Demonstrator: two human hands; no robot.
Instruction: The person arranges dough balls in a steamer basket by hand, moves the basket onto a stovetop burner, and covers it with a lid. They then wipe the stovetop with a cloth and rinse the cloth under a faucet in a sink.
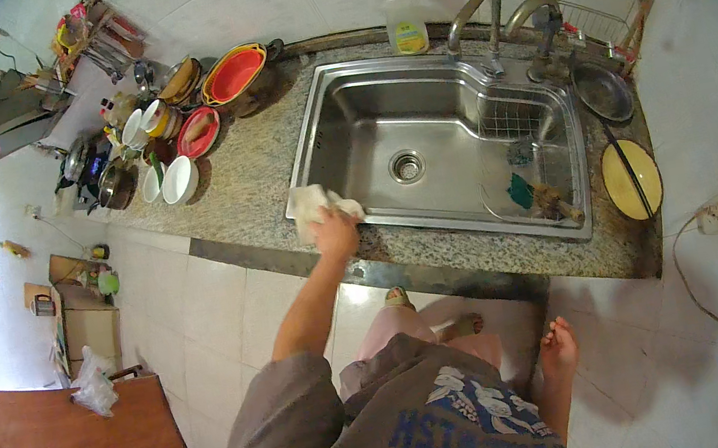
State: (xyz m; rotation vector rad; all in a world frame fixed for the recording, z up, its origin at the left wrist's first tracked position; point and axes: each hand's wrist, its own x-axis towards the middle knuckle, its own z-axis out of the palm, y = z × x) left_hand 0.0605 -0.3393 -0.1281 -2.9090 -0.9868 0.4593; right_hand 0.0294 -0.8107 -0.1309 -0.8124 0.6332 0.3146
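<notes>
Pressing a pale cloth [308, 204] onto the near left corner of the sink [354, 135], the left hand [337, 233] has its fingers drawn together around the bunched fabric; their undersides are hidden. The cloth sits just under and ahead of that hand, lapping both the metal rim and the desk [230, 189], and such bunching probably gives a firmer hold than a flat sheet would. The right hand [558, 344] hangs well apart, by the person's side, loosely curled with nothing visible in it; whether its fingertips meet, one cannot tell. Perhaps it hangs free because one hand is enough for so small a cloth. Ahead of the left hand and to its right, the bottle [406, 21] stands upright behind the basin beside the tap [476, 14], likely so that it is in easy reach of the water. Farther right of the hand, a green scrap [521, 191] lies in the sink, and past the rim chopsticks [626, 165] rest across a yellow dish [644, 167], which may keep them from rolling. Left of the hand and beyond, a white bowl [180, 180], a red plate [210, 141] and a red basin [234, 74] crowd together, seemingly grouped there to leave the desk nearest the hand free.
</notes>
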